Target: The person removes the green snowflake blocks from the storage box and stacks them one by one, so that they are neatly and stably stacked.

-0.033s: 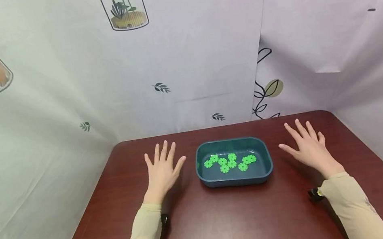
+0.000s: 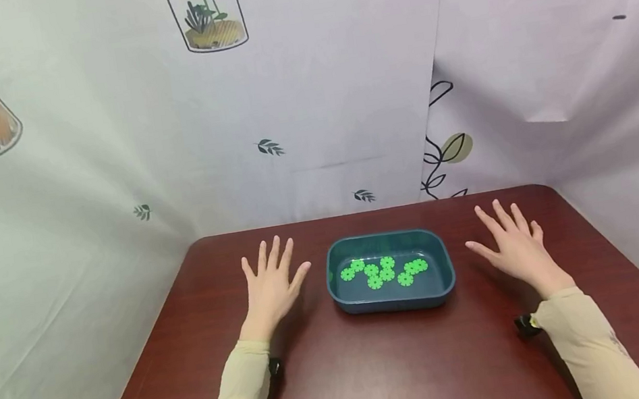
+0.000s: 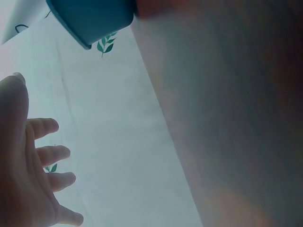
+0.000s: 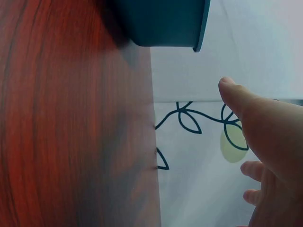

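A dark teal tray (image 2: 395, 302) with raised walls stands on the table between the two hands. Inside it lie several bright green notched discs (image 2: 375, 282), some touching or overlapping. To the tray's left, my left hand (image 2: 269, 290) is held palm down with its fingers spread, gripping nothing. My right hand (image 2: 521, 254) is on the tray's other side, its fingers also apart and holding nothing. Both wrist views show the tray's outer wall (image 3: 94, 19) apart from the hand; the right thumb (image 4: 241, 98) points towards it in the right wrist view.
The dark red-brown wooden table (image 2: 380, 368) runs back to a white printed cloth (image 2: 310, 91), which hangs behind it and along both sides. A small black device (image 2: 526, 326) sits at the right wrist, and another (image 2: 275, 367) at the left.
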Available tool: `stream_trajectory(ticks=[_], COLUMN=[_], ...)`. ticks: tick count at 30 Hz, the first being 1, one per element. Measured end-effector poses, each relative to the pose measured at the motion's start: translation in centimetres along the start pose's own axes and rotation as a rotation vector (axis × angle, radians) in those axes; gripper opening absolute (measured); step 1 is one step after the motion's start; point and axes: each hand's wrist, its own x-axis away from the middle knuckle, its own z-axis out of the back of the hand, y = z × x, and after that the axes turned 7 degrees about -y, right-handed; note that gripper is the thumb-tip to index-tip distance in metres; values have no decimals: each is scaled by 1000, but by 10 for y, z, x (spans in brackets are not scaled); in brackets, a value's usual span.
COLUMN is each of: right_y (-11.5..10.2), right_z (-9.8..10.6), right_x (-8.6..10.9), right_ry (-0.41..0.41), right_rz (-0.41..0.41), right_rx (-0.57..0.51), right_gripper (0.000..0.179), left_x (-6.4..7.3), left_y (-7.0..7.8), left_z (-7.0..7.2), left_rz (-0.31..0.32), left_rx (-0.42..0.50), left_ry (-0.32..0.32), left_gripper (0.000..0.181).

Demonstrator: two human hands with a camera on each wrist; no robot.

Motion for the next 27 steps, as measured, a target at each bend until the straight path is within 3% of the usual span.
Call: stream_trajectory(ticks=[8, 16, 21, 27], right_y=[2, -7, -20, -38], right_z=[0, 2, -9, -26], right_x=[-1, 3, 6, 9], right_ry=[-25, -2, -13, -60], right_rz=[1, 23, 53, 138], right_rx=[-12, -58, -100, -139], right_gripper=[87, 90, 90, 94], left_x=[-2, -2, 3, 5], left_y=[1, 9, 12, 18], left_z=[-1, -5, -9, -13], left_rz=[0, -41, -58, -125], left_rx=[-9, -19, -38, -57], left_ry=[-16, -28, -57, -62], left_gripper=[74, 73, 73, 75])
